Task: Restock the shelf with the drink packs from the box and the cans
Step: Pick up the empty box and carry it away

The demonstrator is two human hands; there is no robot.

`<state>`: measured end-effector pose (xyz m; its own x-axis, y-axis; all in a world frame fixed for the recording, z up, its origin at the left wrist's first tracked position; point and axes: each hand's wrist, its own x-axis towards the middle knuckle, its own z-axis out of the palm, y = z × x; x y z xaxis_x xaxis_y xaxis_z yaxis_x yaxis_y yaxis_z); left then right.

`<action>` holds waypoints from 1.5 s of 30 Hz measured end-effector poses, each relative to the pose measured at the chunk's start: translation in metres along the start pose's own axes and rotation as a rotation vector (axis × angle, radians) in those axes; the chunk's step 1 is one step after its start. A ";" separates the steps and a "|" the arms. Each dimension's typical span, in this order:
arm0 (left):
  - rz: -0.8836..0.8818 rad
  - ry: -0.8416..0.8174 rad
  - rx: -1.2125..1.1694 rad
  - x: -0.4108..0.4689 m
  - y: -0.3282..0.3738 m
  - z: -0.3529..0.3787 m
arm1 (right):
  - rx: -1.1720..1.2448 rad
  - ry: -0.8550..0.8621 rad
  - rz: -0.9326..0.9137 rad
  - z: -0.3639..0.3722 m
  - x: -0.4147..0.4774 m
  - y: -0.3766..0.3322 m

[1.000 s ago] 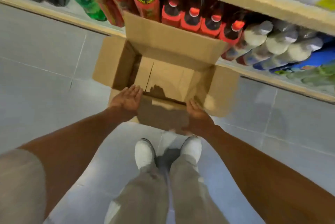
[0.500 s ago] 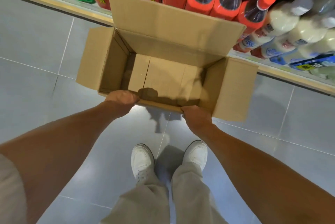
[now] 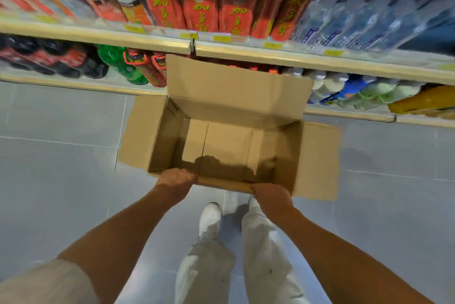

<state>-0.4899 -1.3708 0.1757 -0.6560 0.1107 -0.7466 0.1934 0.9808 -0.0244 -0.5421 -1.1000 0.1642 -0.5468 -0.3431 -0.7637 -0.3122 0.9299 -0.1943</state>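
Box [image 3: 229, 141] is empty: bare cardboard bottom, all flaps I can see folded out, no drink packs inside. It sits right in front of the shelf [image 3: 98, 38], and its far flap stands up against the lower shelf's bottles.

Left hand [image 3: 176, 181] grips the near rim close to the left corner, fingers [image 3: 190, 177] curled over the edge into the box. Right hand [image 3: 272, 196] grips the same rim near the right corner. Its knuckles face the camera and the fingertips are hidden, so I can't tell how far they wrap, but they look curled onto the rim, not spread.

The box looks lifted off the floor [image 3: 61, 180], with a white shoe [image 3: 210, 217] showing just under the near edge. I can't confirm that.

Shrink-wrapped red packs [image 3: 202, 8] fill the upper shelf beside clear bottle packs [image 3: 357, 15]. I can't pick out any cans; the top of the shot is blurred.

My read:
- Box part of the restock looks finished, and the current step is handling the empty box.
- Next move is to get the box out of the aisle, either set aside or flattened. The two-hand grip on one wall is enough for an empty box, but the loose side flaps will swing.
- Then find the cans. They aren't in view, so that means turning or walking first.
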 end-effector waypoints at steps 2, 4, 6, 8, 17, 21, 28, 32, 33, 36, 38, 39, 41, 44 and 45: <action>0.028 0.031 0.031 -0.027 0.002 -0.021 | -0.014 0.016 0.022 -0.016 -0.041 -0.006; 0.037 0.032 -0.001 -0.053 0.005 -0.054 | -0.028 0.014 0.059 -0.035 -0.082 -0.011; 0.054 0.002 -0.004 -0.076 0.012 -0.083 | -0.016 0.038 0.085 -0.050 -0.118 -0.012; 0.077 0.007 0.037 -0.100 0.022 -0.113 | 0.017 0.069 0.109 -0.060 -0.157 -0.011; 0.247 0.195 0.243 -0.175 0.135 -0.206 | 0.154 0.196 0.326 -0.061 -0.315 0.047; 0.359 0.191 0.334 -0.195 0.216 -0.224 | 0.210 0.271 0.413 -0.026 -0.387 0.092; 0.587 0.252 0.507 -0.239 0.410 -0.215 | 0.346 0.353 0.569 0.088 -0.546 0.183; 0.724 0.279 0.622 -0.280 0.543 -0.181 | 0.460 0.398 0.668 0.173 -0.656 0.231; 0.741 0.278 0.646 -0.292 0.575 -0.172 | 0.485 0.403 0.698 0.194 -0.681 0.241; 0.824 0.272 0.677 -0.331 0.665 -0.143 | 0.560 0.405 0.803 0.259 -0.746 0.270; 0.863 0.271 0.690 -0.357 0.715 -0.126 | 0.605 0.407 0.859 0.297 -0.781 0.285; 0.888 0.273 0.692 -0.368 0.742 -0.116 | 0.629 0.409 0.891 0.317 -0.801 0.293; 0.954 0.278 0.681 -0.384 0.784 -0.099 | 0.660 0.430 0.926 0.351 -0.833 0.304; 1.101 0.238 0.711 -0.403 0.840 -0.086 | 0.690 0.456 0.995 0.398 -0.873 0.319; 1.156 0.209 0.750 -0.405 0.858 -0.083 | 0.706 0.446 1.026 0.412 -0.885 0.324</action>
<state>-0.1187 -0.5606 0.5127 0.0590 0.8765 -0.4778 0.9908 0.0068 0.1349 0.1605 -0.4408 0.5234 -0.5397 0.6659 -0.5151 0.7890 0.6135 -0.0336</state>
